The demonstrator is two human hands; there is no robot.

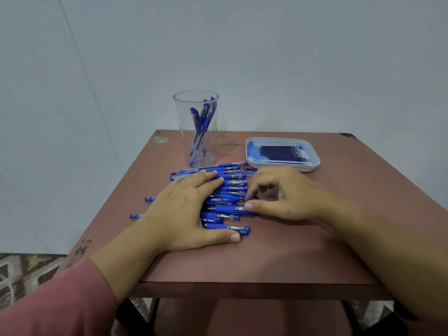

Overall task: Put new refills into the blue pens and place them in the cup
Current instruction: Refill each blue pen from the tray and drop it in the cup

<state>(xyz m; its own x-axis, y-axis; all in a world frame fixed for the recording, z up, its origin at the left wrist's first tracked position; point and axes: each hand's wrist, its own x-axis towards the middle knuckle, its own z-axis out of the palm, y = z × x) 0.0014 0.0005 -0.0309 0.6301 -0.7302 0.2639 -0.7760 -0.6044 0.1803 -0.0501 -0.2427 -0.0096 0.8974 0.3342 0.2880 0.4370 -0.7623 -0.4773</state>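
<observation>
Head view: the left hand (184,209) lies flat, fingers spread, on a row of blue plastic pens (230,183). The right hand (286,192) pinches one pen's end. Beyond the left hand is a clear plastic cup (182,122) holding pens. Beyond the right hand is a white tray (313,165) of dark refills (281,152).

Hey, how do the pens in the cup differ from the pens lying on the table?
The pens in the cup lean upright inside the clear cup; the pens on the table lie flat, side by side. Those in the cup are few; those on the table are many. The left hand rests on the pens on the table; nothing touches the pens in the cup. Both are blue.
</observation>
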